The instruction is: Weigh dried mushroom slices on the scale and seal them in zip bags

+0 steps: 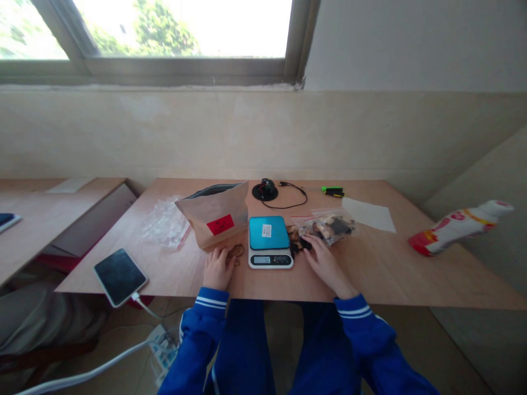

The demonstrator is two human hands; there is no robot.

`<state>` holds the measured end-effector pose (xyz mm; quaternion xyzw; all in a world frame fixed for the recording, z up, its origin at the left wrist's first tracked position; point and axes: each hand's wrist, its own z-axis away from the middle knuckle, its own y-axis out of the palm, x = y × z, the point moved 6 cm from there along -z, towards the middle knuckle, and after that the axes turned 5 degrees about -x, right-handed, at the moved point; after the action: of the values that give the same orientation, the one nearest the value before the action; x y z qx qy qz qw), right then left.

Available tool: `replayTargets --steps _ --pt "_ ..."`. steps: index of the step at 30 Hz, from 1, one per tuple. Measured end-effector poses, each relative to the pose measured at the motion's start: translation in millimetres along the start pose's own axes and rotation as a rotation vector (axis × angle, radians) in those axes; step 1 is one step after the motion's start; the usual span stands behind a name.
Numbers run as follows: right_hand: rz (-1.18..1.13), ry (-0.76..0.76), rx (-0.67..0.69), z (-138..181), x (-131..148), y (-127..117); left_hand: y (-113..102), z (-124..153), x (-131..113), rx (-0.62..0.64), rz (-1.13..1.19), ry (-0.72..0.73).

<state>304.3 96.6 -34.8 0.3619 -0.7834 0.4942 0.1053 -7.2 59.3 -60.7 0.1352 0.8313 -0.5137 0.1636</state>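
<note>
A small kitchen scale [270, 241] with a blue top sits on the wooden table [391, 274] between my hands. My left hand [218, 267] rests by the base of a brown paper bag [216, 218] with a red label, its fingers curled on a small brown piece [236, 251]. My right hand [325, 263] lies right of the scale, fingers pinched on dark pieces [302, 243] at the mouth of a clear zip bag [329, 225] filled with dried brown bits.
An empty clear plastic bag [164, 222] lies left of the paper bag. A phone [119, 276] on a white cable sits at the table's left front corner. Behind are a black round device with cord [265, 190], a green screwdriver [333, 191], white paper [368, 214]. A white-and-red bottle [457, 226] lies at right.
</note>
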Motion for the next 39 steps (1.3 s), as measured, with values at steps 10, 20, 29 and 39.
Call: replayTargets --steps 10,20,29,39 --pt "-0.019 -0.038 0.013 -10 -16 9 7 -17 -7 0.035 0.013 0.046" --pt "-0.032 -0.010 -0.032 -39 -33 3 0 -24 -5 -0.067 0.220 -0.006" --pt "-0.149 -0.048 0.000 -40 35 27 -2 -25 -17 -0.074 0.369 -0.027" --pt "-0.031 0.009 -0.133 -27 10 39 -13 -24 -19 -0.114 0.426 -0.051"
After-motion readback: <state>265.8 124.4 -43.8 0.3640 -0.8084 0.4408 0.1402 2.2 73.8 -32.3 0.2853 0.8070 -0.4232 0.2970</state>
